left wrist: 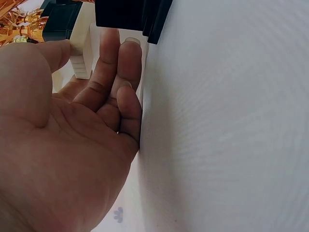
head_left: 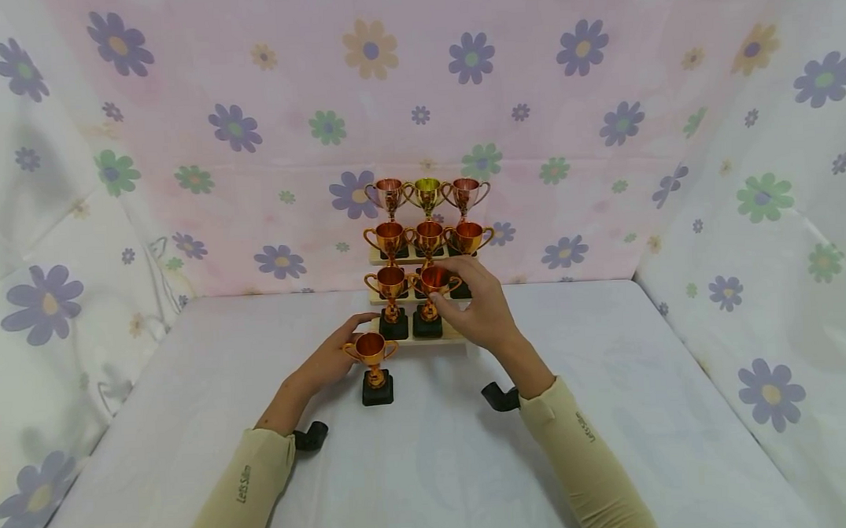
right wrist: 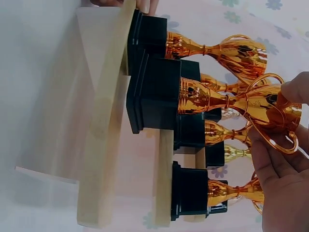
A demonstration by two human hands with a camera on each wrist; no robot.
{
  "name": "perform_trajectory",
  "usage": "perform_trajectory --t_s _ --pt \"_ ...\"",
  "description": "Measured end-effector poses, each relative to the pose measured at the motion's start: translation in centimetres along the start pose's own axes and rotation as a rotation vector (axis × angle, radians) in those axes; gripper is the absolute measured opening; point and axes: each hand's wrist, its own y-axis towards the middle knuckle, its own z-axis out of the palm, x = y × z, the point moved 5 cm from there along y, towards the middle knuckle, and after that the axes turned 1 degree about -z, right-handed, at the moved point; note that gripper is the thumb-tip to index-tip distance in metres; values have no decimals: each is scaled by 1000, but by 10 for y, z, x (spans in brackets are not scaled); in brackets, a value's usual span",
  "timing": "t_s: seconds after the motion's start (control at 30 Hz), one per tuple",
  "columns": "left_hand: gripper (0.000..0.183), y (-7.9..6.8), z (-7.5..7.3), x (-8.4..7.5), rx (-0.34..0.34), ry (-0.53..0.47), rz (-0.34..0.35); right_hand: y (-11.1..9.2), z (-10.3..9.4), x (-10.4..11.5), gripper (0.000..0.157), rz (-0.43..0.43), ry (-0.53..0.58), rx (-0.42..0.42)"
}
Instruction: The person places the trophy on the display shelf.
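Note:
My right hand (head_left: 477, 305) pinches the cup of a small orange-gold trophy (right wrist: 200, 99) between thumb and fingers, over the lowest tier. The trophy's black base hangs close to the board; contact is hard to judge. To its left, another trophy (head_left: 391, 285) occupies the same tier. My left hand (head_left: 331, 355) holds the left end of the tiered wooden stand (left wrist: 83, 36), thumb against the board's edge and the other fingers beyond it. In front of that hand, a further gold trophy (head_left: 372, 350) stands upright on the white table.
Behind, the upper tiers carry rows of trophies, including a yellow-gold cup (head_left: 428, 191) between two rosy ones at the top. Black curved pieces (head_left: 501, 397) sit by both wrists. A flowered cloth (head_left: 415, 83) encloses the white table (head_left: 614, 413).

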Motion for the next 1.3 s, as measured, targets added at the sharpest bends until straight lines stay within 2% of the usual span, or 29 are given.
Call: perform_trajectory --t_s 0.73,0.93,1.3 --pt "68 -1 1 -1 9 -14 22 -2 8 -10 48 51 -2 41" --pt "66 0 1 0 5 -15 9 -3 9 -11 50 62 5 56" --pt "66 -2 1 -3 10 -27 5 -3 10 -13 52 42 10 61"
